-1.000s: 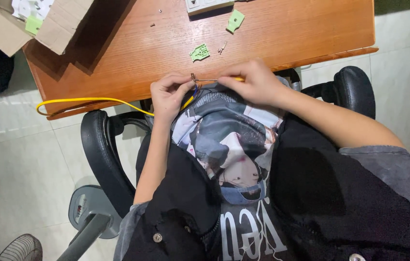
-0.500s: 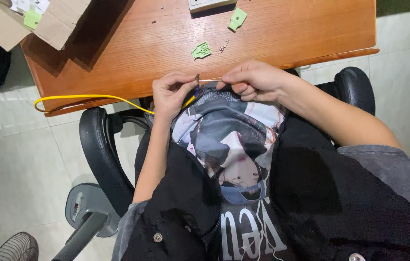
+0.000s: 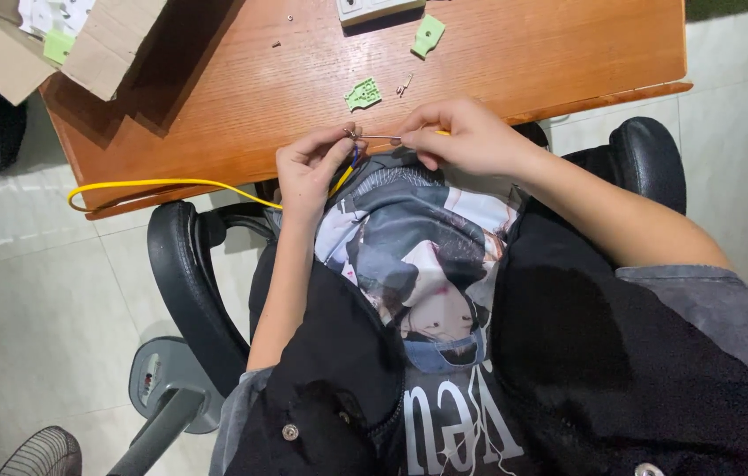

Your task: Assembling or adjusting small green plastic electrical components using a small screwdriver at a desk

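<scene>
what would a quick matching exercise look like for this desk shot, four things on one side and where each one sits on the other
Things:
1. yellow cable
2. cardboard box
3. green plastic piece
4. office chair

Places:
A. on the tiled floor, under the seated person
B. on the wooden desk, just beyond the hands
C. at the desk's far left corner
D. along the desk's near edge, running to the left hand

Pairs: 1-D, 2-C, 3-B, 4-A

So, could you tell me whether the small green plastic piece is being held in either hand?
No, the green piece lies on the table, apart from both hands.
</scene>
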